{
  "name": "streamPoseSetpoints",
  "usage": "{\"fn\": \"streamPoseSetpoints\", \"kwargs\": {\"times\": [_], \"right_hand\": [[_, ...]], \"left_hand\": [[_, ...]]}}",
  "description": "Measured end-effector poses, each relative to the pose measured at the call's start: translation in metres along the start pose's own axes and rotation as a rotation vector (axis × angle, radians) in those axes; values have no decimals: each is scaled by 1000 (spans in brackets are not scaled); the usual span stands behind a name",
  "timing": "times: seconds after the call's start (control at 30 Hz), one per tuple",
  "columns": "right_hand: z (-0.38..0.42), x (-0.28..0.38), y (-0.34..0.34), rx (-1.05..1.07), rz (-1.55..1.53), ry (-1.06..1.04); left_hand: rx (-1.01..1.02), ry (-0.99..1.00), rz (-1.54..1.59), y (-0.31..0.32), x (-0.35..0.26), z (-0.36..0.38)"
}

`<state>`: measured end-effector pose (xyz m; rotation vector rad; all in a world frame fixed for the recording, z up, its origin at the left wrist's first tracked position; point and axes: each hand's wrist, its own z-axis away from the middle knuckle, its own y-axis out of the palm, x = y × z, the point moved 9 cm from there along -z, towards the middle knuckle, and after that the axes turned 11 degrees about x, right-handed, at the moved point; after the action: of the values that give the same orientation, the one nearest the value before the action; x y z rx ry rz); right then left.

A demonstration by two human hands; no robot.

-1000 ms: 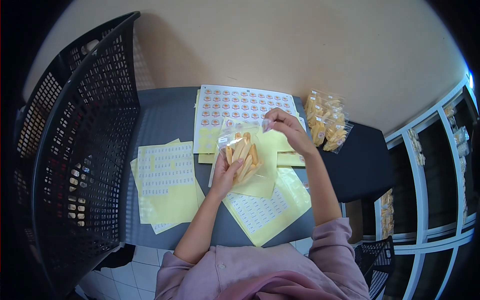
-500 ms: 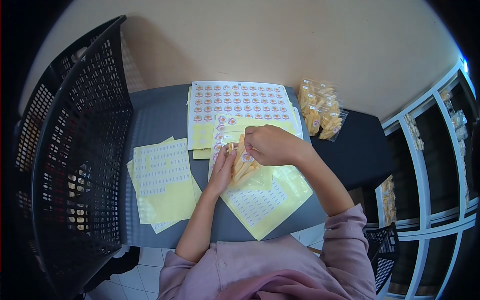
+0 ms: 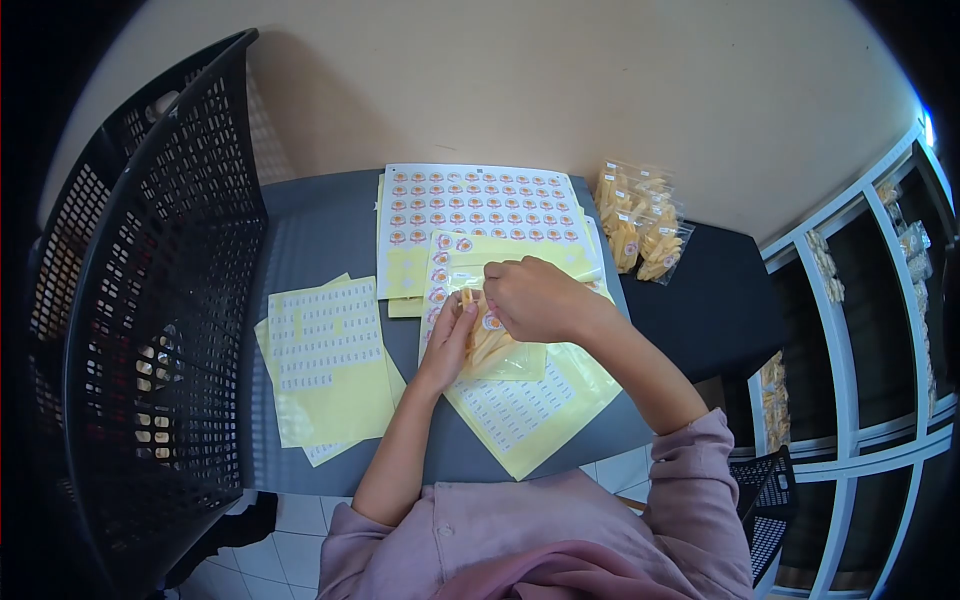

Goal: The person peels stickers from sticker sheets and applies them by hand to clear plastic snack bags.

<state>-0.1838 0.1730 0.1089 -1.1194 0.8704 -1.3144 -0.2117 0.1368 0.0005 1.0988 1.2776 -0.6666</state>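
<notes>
A clear plastic bag of pale yellow snack sticks, with a round sticker on its front, is held over the middle of the table. Its left side is gripped by my left hand, thumb in front. My right hand is closed at the upper part of the bag, fingertips pinched together and partly hidden behind the knuckles. Beneath the bag lies a yellow backing sheet with round stickers along its edge. A sheet of small labels lies just nearer to me.
A large sheet of round stickers lies at the back of the grey table. More small-label sheets are at left, beside a tall black basket. Filled snack bags stand back right; shelves line the right.
My right hand has shifted slightly left and down over the bag. The small white label at the bag's top, visible before, no longer shows. My left hand keeps its grip.
</notes>
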Motion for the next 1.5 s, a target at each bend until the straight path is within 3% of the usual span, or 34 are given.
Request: {"fn": "streamPoseSetpoints", "kwargs": {"times": [0.33, 0.63, 0.8, 1.13, 1.23, 1.27, 1.33, 1.5], "right_hand": [[3, -4, 2, -41, 16, 52], [11, 0, -2, -199, 77, 81], [27, -6, -9, -411, -134, 88], [51, -15, 7, -586, -376, 136], [66, -15, 16, -763, -569, 134], [68, -11, 20, -764, -570, 134], [71, 9, 22, -721, -192, 175], [78, 19, 32, -736, -235, 143]], "left_hand": [[25, -7, 82, 7, -5, 2], [67, -11, 114, 13, -6, 1], [53, 20, 116, 8, -6, 1], [-5, 118, 153, 6, -14, 4], [1, 117, 143, 5, -11, 3], [1, 116, 142, 4, -11, 3], [-30, 83, 169, 0, -7, 2], [-69, 69, 211, -4, -8, 4]]}}
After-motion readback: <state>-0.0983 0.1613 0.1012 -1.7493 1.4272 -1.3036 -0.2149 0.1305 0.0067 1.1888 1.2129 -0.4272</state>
